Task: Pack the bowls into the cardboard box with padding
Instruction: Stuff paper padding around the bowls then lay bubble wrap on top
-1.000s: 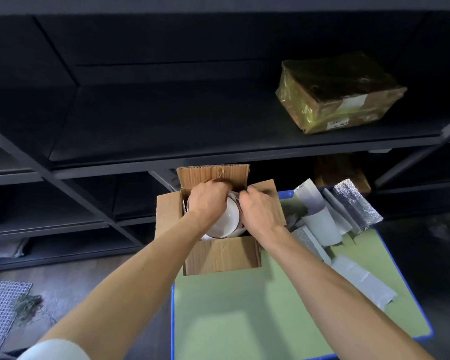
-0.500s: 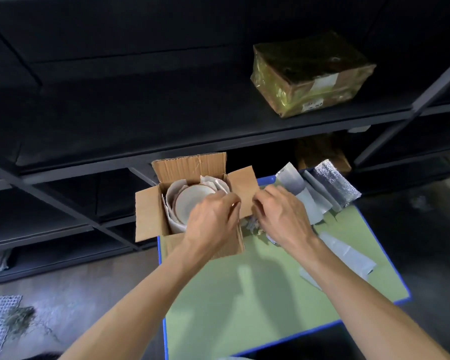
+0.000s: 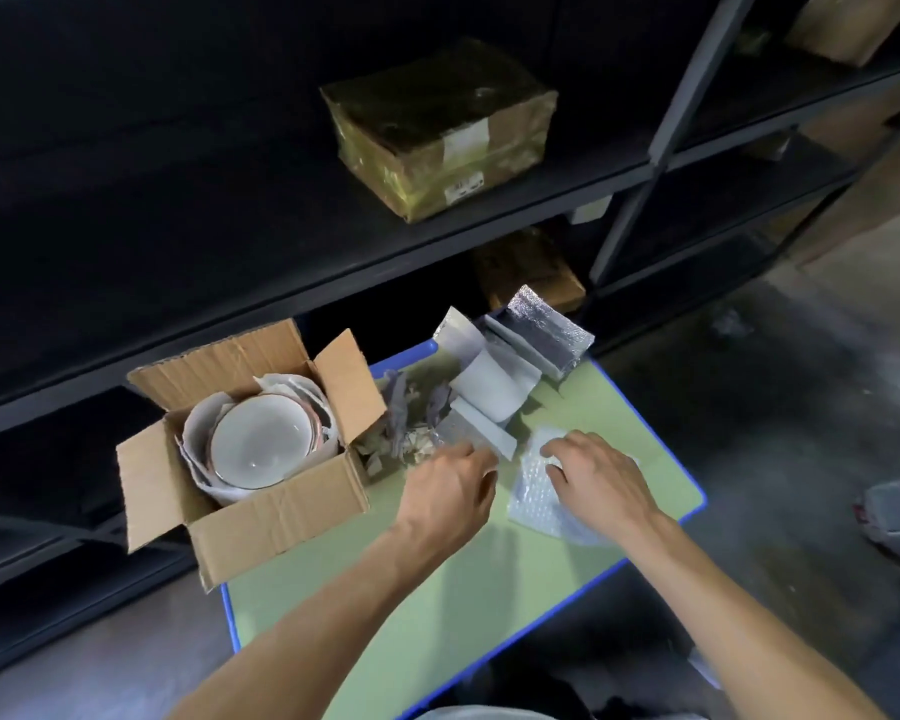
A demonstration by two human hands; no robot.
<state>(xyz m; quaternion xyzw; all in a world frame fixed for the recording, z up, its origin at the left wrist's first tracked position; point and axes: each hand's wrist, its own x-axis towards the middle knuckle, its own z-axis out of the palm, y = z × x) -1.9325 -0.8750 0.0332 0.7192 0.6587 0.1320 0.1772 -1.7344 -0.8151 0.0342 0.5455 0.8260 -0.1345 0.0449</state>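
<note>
An open cardboard box (image 3: 276, 517) stands on the left corner of the green table (image 3: 463, 589). Inside it sit white bowls (image 3: 261, 441) with a thin gold rim, wrapped around by white padding sheets (image 3: 196, 426). My left hand (image 3: 450, 488) hovers over the table just right of the box, fingers curled, holding nothing that I can see. My right hand (image 3: 601, 472) rests with spread fingers on a bubble-wrap sheet (image 3: 533, 488) lying flat on the table.
Foam and silver foil padding pieces (image 3: 520, 356) lie at the table's far end, with paper scraps (image 3: 411, 433) beside the box. Dark metal shelving (image 3: 230, 200) stands behind, carrying a taped brown parcel (image 3: 437, 127). Concrete floor lies to the right.
Both hands have left the box and moved right over the table. The right hand has come down onto the bubble-wrap sheet. The bowls now show uncovered in the box.
</note>
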